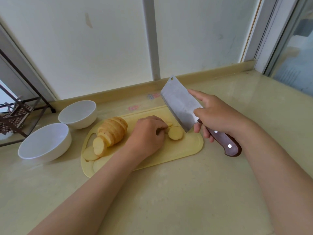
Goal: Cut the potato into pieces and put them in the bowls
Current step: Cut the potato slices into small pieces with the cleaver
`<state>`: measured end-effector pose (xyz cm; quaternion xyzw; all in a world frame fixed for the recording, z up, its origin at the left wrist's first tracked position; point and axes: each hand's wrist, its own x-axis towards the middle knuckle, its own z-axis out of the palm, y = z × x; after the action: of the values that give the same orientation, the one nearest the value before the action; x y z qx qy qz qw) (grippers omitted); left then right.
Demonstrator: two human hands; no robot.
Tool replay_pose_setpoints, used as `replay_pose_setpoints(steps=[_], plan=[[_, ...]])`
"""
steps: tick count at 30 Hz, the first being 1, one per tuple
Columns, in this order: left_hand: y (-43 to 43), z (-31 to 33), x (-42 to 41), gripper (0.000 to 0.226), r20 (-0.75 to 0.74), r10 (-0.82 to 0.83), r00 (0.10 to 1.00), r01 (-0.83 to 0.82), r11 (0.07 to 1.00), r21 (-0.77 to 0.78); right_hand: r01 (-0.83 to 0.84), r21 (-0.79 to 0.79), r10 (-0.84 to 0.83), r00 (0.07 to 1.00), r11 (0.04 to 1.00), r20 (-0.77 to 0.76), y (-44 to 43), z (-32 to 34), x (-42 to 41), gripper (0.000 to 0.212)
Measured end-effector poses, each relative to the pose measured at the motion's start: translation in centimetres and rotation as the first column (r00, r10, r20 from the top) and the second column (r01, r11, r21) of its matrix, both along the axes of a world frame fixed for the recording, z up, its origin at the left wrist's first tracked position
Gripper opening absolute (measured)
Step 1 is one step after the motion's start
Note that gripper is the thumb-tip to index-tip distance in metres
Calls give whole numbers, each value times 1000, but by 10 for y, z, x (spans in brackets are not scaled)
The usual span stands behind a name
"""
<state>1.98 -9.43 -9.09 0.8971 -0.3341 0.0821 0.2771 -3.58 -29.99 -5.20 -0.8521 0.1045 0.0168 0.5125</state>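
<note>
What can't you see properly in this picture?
Head view:
- The potato piece under the left hand: curled fingers hide most of it.
- A slice on the cutting board: the left forearm covers part.
- The cleaver: the right hand hides part of its handle.
- The rack: cut off by the left edge.

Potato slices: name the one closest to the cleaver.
The round slice right of the left hand, beside the cleaver; the other slices lie fanned at the board's left end.
</note>
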Motion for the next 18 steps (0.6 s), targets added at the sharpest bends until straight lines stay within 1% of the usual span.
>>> replay_pose_setpoints(steps=[3,10,18], plan=[[1,0,0,22,12,-12,1000,12,1000,-16,18,1,-18,1000,1000,4,1,0,-1,82],[0,-4,3,14,30,-14,999,15,999,-43,1,-21,-1,1000,1000,10,12,-3,0,83],[0,-6,3,13,37,-19,999,21,998,-67,-14,-48,16,1000,999,25,23,-1,-1,84]])
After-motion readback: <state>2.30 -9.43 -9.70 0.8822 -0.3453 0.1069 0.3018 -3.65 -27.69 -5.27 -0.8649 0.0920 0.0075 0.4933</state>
